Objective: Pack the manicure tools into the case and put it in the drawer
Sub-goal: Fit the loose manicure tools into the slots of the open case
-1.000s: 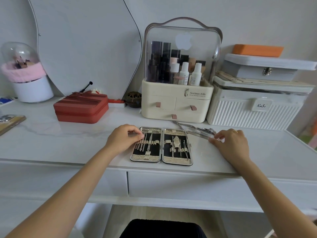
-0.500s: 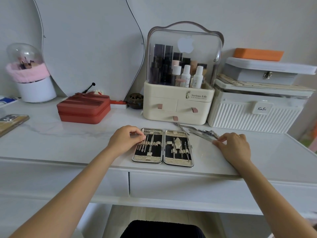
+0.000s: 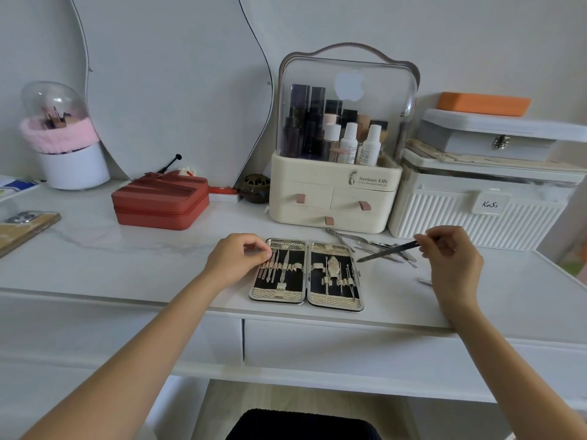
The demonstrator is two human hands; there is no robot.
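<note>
Beside the open case, the right hand now pinches a nail file, lifted off the surface (earlier it lay among the loose tools). Left hand, fingers curled, steadies the case's left edge. Slotting the file likely follows.

On the white marble-look bench, an open, gold-edged manicure case with a black lining lies flat, slim metal tools strapped inside. The left hand rests curled on its left edge. The right hand pinches a long dark nail file above loose metal tools beside the case.
</note>
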